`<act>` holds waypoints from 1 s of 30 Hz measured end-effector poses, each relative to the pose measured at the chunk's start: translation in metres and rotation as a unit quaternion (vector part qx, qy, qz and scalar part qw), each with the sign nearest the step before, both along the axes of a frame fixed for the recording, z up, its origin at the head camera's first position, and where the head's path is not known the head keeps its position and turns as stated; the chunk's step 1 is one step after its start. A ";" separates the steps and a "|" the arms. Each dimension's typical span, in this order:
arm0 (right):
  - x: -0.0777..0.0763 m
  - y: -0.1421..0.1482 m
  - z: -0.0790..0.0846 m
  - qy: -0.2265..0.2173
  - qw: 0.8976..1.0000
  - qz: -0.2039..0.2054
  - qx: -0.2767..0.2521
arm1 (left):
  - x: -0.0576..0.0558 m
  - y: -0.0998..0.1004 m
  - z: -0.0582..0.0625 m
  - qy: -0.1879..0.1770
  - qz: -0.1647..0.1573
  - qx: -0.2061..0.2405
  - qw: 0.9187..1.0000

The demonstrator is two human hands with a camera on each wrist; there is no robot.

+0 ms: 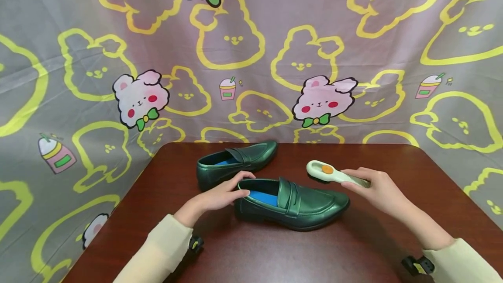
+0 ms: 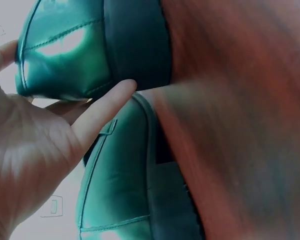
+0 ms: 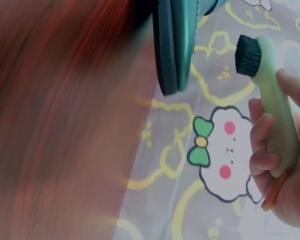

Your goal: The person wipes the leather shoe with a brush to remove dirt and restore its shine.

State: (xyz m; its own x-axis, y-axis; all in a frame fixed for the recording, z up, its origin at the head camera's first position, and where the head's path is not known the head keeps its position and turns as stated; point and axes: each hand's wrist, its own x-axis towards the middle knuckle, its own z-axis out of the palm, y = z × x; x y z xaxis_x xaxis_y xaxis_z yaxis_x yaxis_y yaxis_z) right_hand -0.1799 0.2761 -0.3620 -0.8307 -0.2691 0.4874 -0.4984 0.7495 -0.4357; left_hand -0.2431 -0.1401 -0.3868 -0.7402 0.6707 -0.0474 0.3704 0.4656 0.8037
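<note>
A shiny dark green loafer [image 1: 314, 208] with a blue insole sits on the table, toe to the right. At its heel, my left hand [image 1: 218, 195] grips the back of the shoe, thumb on the near side and fingers reaching over the opening. In the left wrist view the heel [image 2: 65, 55] lies between thumb and fingers. My right hand [image 1: 383, 191] holds a pale green shoe brush [image 1: 334, 175] by its handle, raised right of the toe. Dark bristles [image 3: 247, 56] show in the right wrist view, and an orange button [image 1: 327, 169] shows on the brush head.
The matching loafer [image 1: 259, 155] stands behind the first, toe pointing right and away. Both rest on a dark red-brown wooden table [image 1: 283, 257]. A grey cloth [image 1: 259, 112] printed with cartoon animals hangs behind the far edge.
</note>
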 end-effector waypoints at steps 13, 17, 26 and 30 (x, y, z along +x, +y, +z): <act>0.016 0.019 0.001 0.040 0.999 -0.011 0.028 | -0.006 0.004 0.004 -0.015 0.008 -0.005 1.000; 0.017 0.020 0.001 0.047 0.998 -0.005 0.033 | -0.007 0.007 0.002 0.006 0.004 0.000 1.000; 0.018 0.022 0.001 0.053 0.998 -0.007 0.041 | -0.001 0.005 0.002 0.047 -0.016 0.007 0.999; 0.018 0.023 0.001 0.053 0.998 -0.011 0.045 | 0.004 0.002 0.000 0.041 -0.026 0.010 0.999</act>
State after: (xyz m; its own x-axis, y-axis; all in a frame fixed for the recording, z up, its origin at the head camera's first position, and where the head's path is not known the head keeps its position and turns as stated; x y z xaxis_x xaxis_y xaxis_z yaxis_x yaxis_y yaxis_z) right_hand -0.1622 0.2987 -0.3608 -0.7823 -0.2976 0.5472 -0.5209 0.7943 -0.3127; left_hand -0.2395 -0.1378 -0.3866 -0.7054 0.7084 0.0254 0.4579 0.4281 0.7792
